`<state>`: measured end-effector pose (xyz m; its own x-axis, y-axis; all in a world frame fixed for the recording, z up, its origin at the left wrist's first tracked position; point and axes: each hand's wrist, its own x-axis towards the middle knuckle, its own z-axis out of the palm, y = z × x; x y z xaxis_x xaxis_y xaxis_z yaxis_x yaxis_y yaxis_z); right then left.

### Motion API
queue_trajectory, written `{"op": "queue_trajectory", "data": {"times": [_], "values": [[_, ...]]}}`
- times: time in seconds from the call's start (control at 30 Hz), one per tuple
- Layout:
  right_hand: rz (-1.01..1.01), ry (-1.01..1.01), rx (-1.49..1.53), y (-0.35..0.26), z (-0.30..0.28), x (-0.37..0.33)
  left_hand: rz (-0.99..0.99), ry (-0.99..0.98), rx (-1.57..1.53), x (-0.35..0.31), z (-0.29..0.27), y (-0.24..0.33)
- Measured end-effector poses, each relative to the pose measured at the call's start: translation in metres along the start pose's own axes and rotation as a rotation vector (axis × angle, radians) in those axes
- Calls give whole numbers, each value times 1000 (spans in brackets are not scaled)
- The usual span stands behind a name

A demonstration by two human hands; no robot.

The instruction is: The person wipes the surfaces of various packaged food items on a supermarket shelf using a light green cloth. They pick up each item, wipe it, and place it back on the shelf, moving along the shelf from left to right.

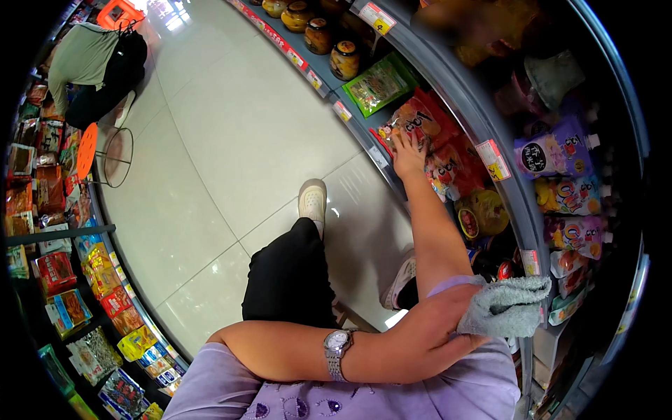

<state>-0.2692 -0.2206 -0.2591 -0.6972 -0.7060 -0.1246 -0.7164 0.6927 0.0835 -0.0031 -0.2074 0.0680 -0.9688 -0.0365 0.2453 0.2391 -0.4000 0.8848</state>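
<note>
My right hand (408, 152) reaches onto the low shelf at the right. Its fingers lie spread over the front of a red snack bag (420, 119), touching it. A second red bag (455, 168) lies right beside that hand. My left arm, with a silver wristwatch (337, 344), crosses in front of my body. At its end my left hand (455, 322) is closed around a folded grey cloth (505, 308), near my right upper arm.
A green packet (378, 85) and jars (344, 60) share the lower shelf. Purple pouches (556, 150) hang or stand on the shelf above. Opposite, packaged snacks (56, 273) fill another shelf. A person (91, 63) crouches beside an orange-topped stool (87, 152) at the far left.
</note>
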Motion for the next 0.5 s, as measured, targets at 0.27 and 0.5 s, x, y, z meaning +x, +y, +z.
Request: {"op": "queue_trajectory", "data": {"times": [0.27, 0.5], "values": [[119, 291, 334, -33, -15, 43, -518, 165, -475, -10, -20, 14], [558, 23, 1719, -53, 4, 122, -562, 577, -875, -10, -59, 15]]}}
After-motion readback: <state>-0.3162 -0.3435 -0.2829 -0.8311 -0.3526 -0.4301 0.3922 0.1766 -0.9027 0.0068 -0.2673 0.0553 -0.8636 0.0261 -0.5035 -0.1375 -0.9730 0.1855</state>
